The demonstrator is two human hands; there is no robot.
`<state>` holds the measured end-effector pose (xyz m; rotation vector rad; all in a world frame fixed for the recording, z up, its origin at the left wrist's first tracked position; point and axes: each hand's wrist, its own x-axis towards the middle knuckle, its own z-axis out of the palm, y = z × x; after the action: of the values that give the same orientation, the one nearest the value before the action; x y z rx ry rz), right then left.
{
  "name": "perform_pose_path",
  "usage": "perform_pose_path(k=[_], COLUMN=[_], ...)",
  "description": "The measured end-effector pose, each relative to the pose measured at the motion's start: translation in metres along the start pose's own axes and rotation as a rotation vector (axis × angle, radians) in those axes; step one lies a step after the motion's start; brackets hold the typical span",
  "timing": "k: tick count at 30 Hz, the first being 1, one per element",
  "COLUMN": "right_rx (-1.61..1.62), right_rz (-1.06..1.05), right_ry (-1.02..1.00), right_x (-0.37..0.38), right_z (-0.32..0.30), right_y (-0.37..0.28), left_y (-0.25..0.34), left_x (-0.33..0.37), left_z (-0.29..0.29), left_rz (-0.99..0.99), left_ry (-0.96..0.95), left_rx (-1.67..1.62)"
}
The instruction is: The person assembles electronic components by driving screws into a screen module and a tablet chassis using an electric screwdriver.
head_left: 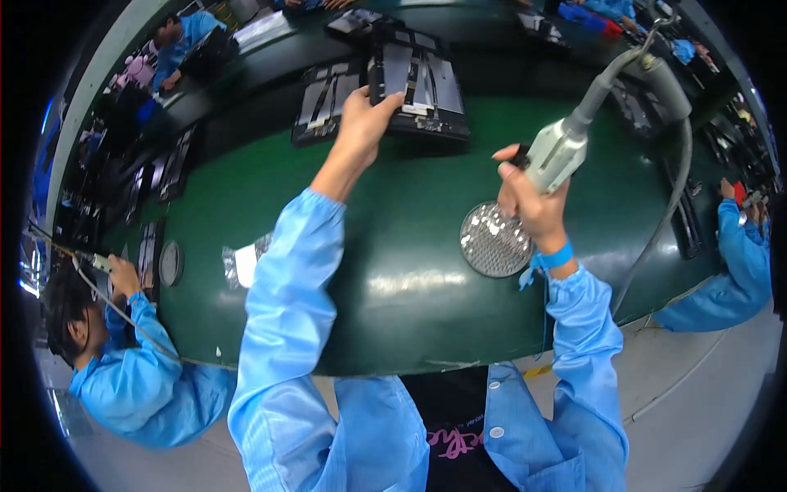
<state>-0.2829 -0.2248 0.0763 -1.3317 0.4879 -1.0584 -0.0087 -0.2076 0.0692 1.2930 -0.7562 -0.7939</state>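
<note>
My left hand (365,125) is closed on the near left edge of an opened flat black device (438,90) with silver panels and thin dark strips inside, like a tablet without its cover. A similar opened device (316,107) lies just to its left, partly behind my hand. In my right hand (533,205) is a pale grey electric screwdriver (561,152), hanging from a hook by its upper end; its tip is hidden by my fingers. Below that hand sits a round dish (496,242) with a shiny, dimpled surface. A blue band (553,259) circles my right wrist.
A small clear bag with a white label (246,264) lies on the green table (393,328) by my left sleeve. The screwdriver's grey cable (679,184) loops down at right. Co-workers in blue (147,377) sit at both sides. More dark devices (172,168) lie at left.
</note>
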Motion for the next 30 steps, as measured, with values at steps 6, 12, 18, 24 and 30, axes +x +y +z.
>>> perform_pose_path(k=[6, 12, 18, 24, 30], right_rx=[-0.045, 0.036, 0.018, 0.066, 0.045], right_rz=[-0.071, -0.039, -0.036, 0.005, 0.018], right_ry=[-0.001, -0.072, -0.082, -0.142, -0.196], right_x=[0.0, -0.004, -0.022, -0.029, -0.036], right_z=[-0.006, 0.0, -0.007, 0.005, 0.003], right_y=[-0.005, -0.005, -0.005, -0.004, 0.001], left_y=[0.014, 0.0, 0.016, 0.012, 0.0], left_x=[-0.229, -0.334, -0.284, -0.205, -0.195], left_z=[-0.038, -0.033, -0.083, -0.151, -0.148], left_rz=[-0.141, -0.279, 0.229, 0.232, 0.276], left_ry=[0.119, 0.146, 0.282, -0.117, -0.077], left_rx=[0.04, 0.165, 1.229, 1.241, 1.094])
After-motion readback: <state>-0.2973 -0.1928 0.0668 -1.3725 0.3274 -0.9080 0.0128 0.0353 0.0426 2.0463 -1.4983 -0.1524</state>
